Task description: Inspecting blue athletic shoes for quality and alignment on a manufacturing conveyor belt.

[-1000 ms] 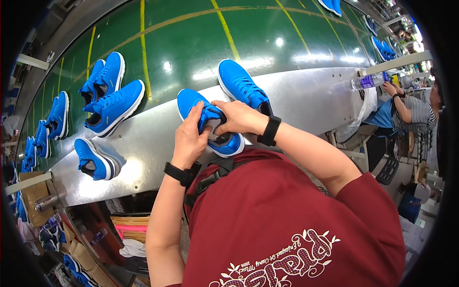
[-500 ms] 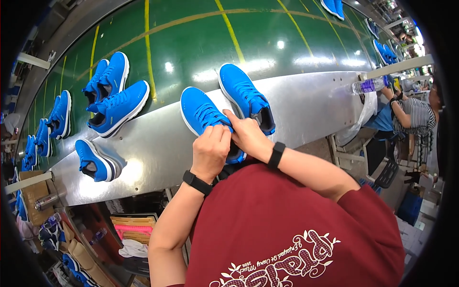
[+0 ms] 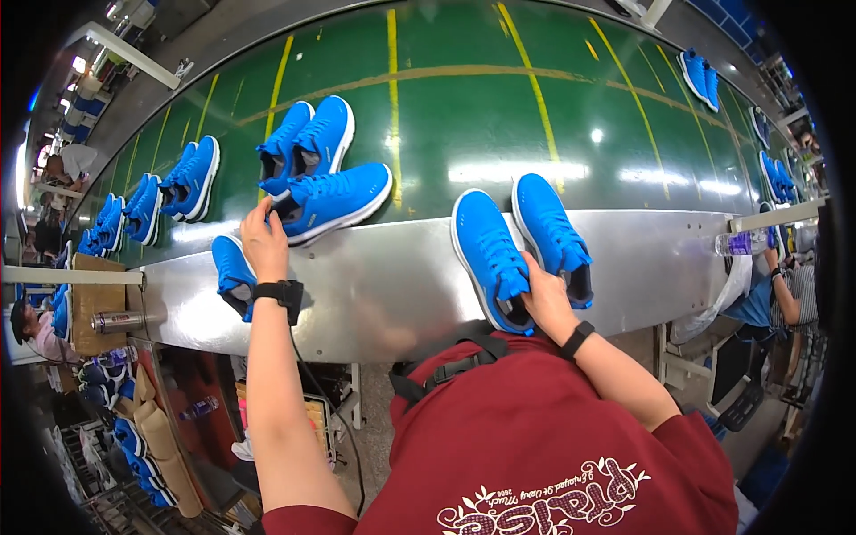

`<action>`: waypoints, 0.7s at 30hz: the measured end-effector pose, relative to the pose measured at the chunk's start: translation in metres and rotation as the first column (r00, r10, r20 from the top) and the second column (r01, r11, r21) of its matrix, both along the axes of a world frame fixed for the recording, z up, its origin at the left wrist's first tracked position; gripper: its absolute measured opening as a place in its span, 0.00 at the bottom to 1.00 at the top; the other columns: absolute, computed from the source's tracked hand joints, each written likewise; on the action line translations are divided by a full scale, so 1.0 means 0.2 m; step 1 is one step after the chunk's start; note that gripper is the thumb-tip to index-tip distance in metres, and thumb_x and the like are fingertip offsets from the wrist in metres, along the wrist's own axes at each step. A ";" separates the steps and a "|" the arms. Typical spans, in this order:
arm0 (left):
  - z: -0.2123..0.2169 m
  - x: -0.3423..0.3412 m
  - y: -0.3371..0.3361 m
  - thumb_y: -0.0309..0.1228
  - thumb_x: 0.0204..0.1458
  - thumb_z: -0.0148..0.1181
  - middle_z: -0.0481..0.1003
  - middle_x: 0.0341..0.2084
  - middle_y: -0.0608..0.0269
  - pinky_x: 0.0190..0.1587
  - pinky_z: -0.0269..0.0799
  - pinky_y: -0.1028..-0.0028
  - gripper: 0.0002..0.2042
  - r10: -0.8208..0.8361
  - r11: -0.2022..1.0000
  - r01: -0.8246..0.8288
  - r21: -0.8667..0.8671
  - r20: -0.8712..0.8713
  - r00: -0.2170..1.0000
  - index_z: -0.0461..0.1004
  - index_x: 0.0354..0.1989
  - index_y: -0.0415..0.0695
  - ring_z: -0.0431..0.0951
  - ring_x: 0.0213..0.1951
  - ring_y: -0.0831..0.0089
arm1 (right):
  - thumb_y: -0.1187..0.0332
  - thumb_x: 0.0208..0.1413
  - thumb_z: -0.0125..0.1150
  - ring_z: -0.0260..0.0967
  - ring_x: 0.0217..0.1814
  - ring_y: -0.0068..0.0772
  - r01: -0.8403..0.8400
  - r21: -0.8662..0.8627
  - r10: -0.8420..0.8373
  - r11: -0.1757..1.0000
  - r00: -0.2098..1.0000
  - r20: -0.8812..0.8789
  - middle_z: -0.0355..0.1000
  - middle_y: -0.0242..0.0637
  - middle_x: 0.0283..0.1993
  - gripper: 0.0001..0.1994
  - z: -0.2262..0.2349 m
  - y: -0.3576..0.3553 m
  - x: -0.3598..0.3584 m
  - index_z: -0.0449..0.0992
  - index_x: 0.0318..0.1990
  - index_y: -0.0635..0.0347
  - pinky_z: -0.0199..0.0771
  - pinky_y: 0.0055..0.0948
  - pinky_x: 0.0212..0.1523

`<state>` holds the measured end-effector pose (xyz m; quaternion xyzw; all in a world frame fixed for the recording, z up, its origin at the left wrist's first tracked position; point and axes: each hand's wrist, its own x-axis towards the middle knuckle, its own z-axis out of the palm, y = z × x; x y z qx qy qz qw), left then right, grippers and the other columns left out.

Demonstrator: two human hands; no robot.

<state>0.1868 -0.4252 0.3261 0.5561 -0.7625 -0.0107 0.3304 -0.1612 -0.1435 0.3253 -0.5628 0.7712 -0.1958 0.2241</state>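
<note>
My right hand (image 3: 550, 301) grips a blue lace-up sports shoe (image 3: 486, 245) by the side of its opening, with some fingertips hidden there. Its white-soled mate (image 3: 546, 214) lies just to the right, toe pointing away from me. At the left my left hand (image 3: 265, 242) reaches out, fingers slightly bent and apart, at the heel of another blue shoe (image 3: 337, 198). That shoe rests across the edge of the green belt. Below the left hand a single blue shoe (image 3: 231, 269) sits on the metal ledge, partly covered by my wrist.
Two blue shoes (image 3: 308, 134) stand on the green belt (image 3: 446, 116), and further pairs (image 3: 191, 178) line its left. A steel flask (image 3: 118, 322) lies by a cardboard box (image 3: 94, 290). On the right, a bottle (image 3: 744, 242) lies near a co-worker in stripes (image 3: 800, 292).
My left hand has left the laces of the shoe before me and swung left to the shoe at the belt edge. My right hand stays at the near shoe. The view has turned left.
</note>
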 end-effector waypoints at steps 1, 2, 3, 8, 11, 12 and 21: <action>0.01 0.01 -0.05 0.27 0.52 0.56 0.76 0.39 0.53 0.48 0.66 0.61 0.12 -0.064 0.997 0.064 0.040 0.005 0.998 0.75 0.45 0.42 0.72 0.43 0.54 | 0.80 0.44 0.58 0.72 0.40 0.58 0.011 -0.035 -0.012 0.999 0.999 -0.030 0.73 0.57 0.35 0.30 -0.01 0.01 0.01 0.60 0.59 0.61 0.70 0.47 0.40; 0.02 0.01 -0.11 0.30 0.52 0.57 0.77 0.38 0.55 0.46 0.67 0.61 0.10 -0.143 0.990 0.141 0.025 0.114 0.983 0.77 0.41 0.43 0.72 0.43 0.55 | 0.80 0.44 0.59 0.72 0.40 0.59 0.028 -0.014 -0.028 1.000 0.999 -0.023 0.73 0.57 0.34 0.31 -0.01 0.01 0.01 0.60 0.59 0.59 0.70 0.48 0.40; 0.01 0.01 -0.12 0.32 0.51 0.58 0.77 0.36 0.56 0.46 0.66 0.60 0.09 -0.226 0.971 0.189 0.147 0.304 0.925 0.78 0.38 0.45 0.72 0.43 0.56 | 0.80 0.44 0.59 0.72 0.41 0.59 0.040 -0.003 -0.040 0.999 0.999 -0.024 0.73 0.57 0.35 0.31 0.00 0.00 0.01 0.60 0.59 0.59 0.70 0.48 0.41; -0.03 -0.03 -0.05 0.41 0.45 0.63 0.76 0.24 0.62 0.51 0.59 0.60 0.11 -0.432 0.901 0.381 0.207 0.515 0.741 0.78 0.31 0.47 0.74 0.37 0.64 | 0.81 0.43 0.59 0.71 0.43 0.58 0.093 0.020 -0.091 0.996 0.994 -0.055 0.73 0.56 0.38 0.32 -0.01 0.02 0.02 0.61 0.60 0.57 0.70 0.46 0.42; -0.01 0.03 0.14 0.41 0.41 0.67 0.77 0.23 0.62 0.45 0.64 0.66 0.14 -0.396 0.918 0.309 0.248 0.545 0.739 0.77 0.34 0.47 0.75 0.32 0.65 | 0.81 0.42 0.60 0.71 0.43 0.58 0.089 -0.055 -0.091 0.995 0.995 -0.032 0.73 0.56 0.38 0.32 -0.01 0.01 0.05 0.62 0.59 0.57 0.70 0.46 0.42; -0.01 0.05 0.25 0.39 0.41 0.66 0.76 0.21 0.62 0.42 0.65 0.65 0.13 -0.341 0.937 0.243 0.251 0.502 0.795 0.77 0.33 0.46 0.74 0.32 0.65 | 0.81 0.42 0.60 0.71 0.43 0.58 0.088 -0.051 -0.090 0.995 0.995 -0.034 0.73 0.57 0.38 0.31 -0.01 0.01 0.05 0.63 0.59 0.57 0.70 0.46 0.42; 0.22 0.21 0.53 0.38 0.41 0.68 0.73 0.16 0.62 0.32 0.63 0.64 0.11 -0.103 0.992 0.084 0.097 0.222 0.970 0.76 0.17 0.47 0.71 0.24 0.62 | 0.81 0.44 0.59 0.72 0.43 0.58 0.095 0.086 -0.091 0.992 0.994 -0.053 0.73 0.57 0.37 0.32 0.04 -0.03 0.07 0.61 0.60 0.58 0.71 0.46 0.42</action>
